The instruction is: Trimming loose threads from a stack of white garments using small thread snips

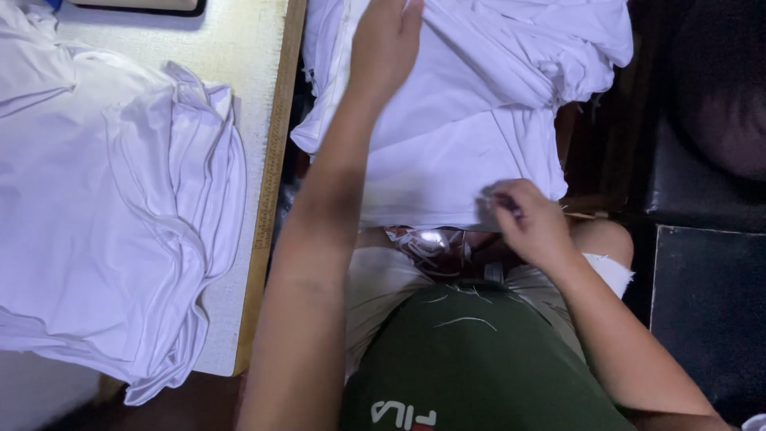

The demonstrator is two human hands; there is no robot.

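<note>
My left hand (384,41) is stretched out toward twelve o'clock, lying flat with fingers together on the crumpled white cotton garment (471,120) spread across my lap; its grip is open, pressing the cloth rather than closing on it. My right hand (531,223) sits at the garment's near hem, toward four o'clock from the left one, with thumb and fingertips pinched tight together on the edge of the fabric; whether a loose thread is in that pinch too I cannot tell, it is too small and blurred. The garment hangs from twelve o'clock down to my knees, bunched up at its two o'clock corner. Short white thread snippets (463,321) lie on my dark green shirt (479,367) at six o'clock. At nine o'clock a stack of folded white garments (120,207) rests on the pale wooden tabletop (239,64), well apart from both hands.
</note>
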